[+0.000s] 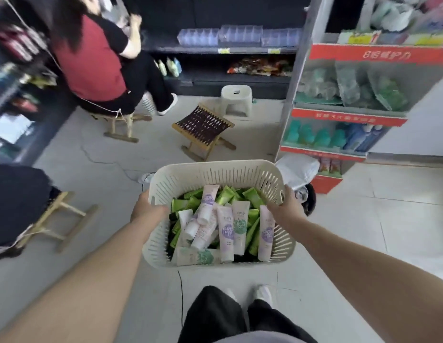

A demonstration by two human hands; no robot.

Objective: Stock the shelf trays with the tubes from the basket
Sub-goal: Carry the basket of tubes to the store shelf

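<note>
I hold a cream slotted plastic basket in front of me above the floor. My left hand grips its left rim and my right hand grips its right rim. Inside lie several white tubes with purple or green labels on top of several green tubes. Clear plastic shelf trays stand in a row on a dark shelf at the far wall.
A folding wooden stool and a white plastic stool stand on the floor ahead. A person in a red top sits at the left. A red-trimmed display rack of goods stands at the right.
</note>
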